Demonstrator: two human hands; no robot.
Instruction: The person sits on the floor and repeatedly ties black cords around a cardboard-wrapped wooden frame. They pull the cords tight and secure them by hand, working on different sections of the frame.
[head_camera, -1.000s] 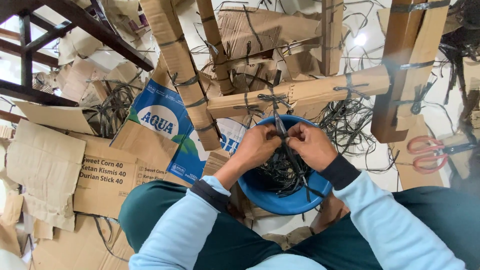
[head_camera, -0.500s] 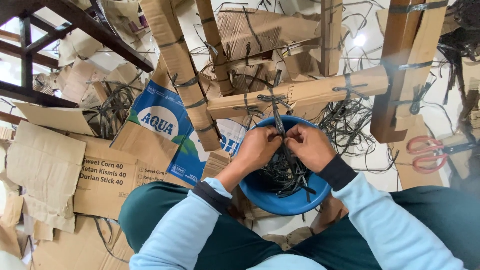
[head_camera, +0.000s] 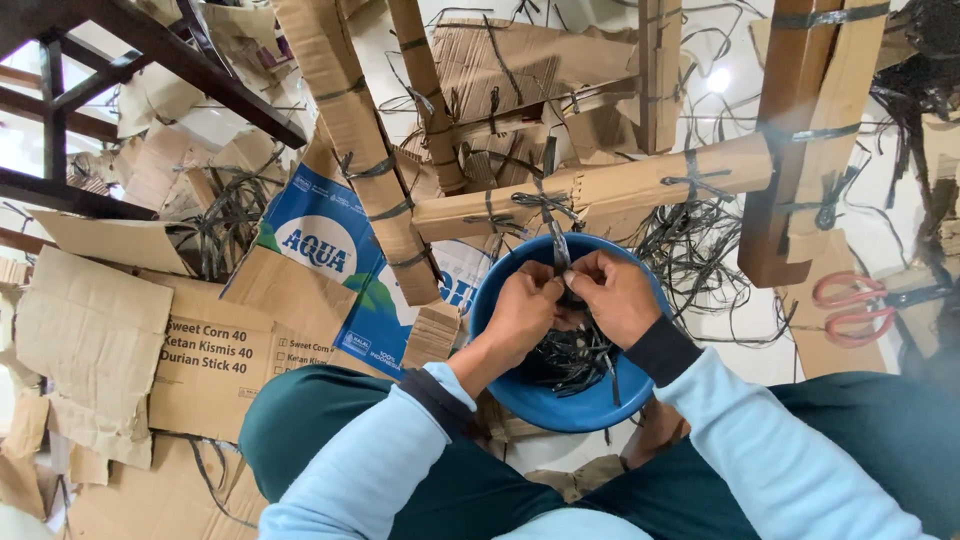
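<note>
My left hand (head_camera: 520, 312) and my right hand (head_camera: 612, 295) meet over a blue plastic bowl (head_camera: 520, 392) that rests between my knees. Both hands pinch one thin black strap (head_camera: 556, 238) that runs up from my fingers to a knot on a rolled cardboard bar (head_camera: 640, 180). The bowl holds a tangle of black strap pieces (head_camera: 572, 358). The cardboard bar belongs to a frame of cardboard beams tied together with black straps.
Red-handled scissors (head_camera: 850, 305) lie on the floor at the right. Flattened cardboard boxes (head_camera: 200, 350) cover the floor to the left. A dark wooden frame (head_camera: 120, 60) stands at the upper left. Loose black straps (head_camera: 700, 260) lie beside the bowl.
My hands have shifted slightly upward and closer together over the bowl, still working the same black strap.
</note>
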